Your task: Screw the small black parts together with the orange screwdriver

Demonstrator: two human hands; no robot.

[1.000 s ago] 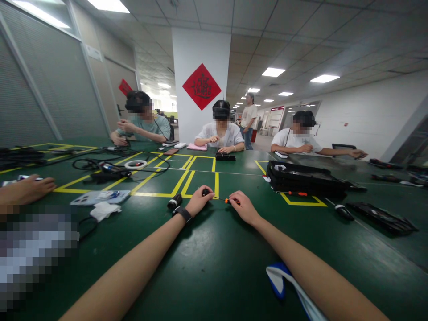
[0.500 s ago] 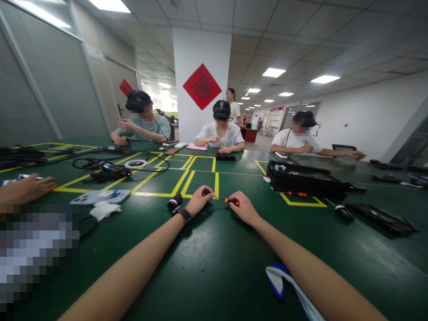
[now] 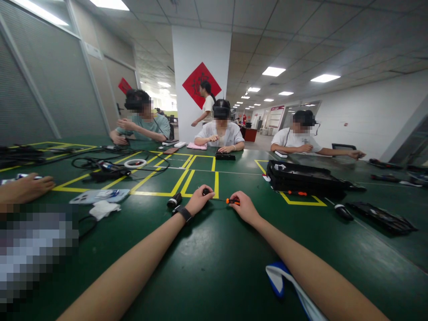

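Screwdriver is in the right hand, above the green surface, to the right of the banded cylinder; its handle is orange and black, short, and its thin shaft points left. The left hand, just beside the banded cylinder, pinches a small black piece; the right fingers are closed on the handle, and the two hands are a little apart, with the shaft between them. The step in hand seems to be bringing the tip to this piece, or working on it; whether the tip touches, I cannot tell, because the left fingers hide the place. The next move, I judge, calls for a firm left grip, the shaft well in line, and only light pressure; a tilted shaft could slip toward the fingers.
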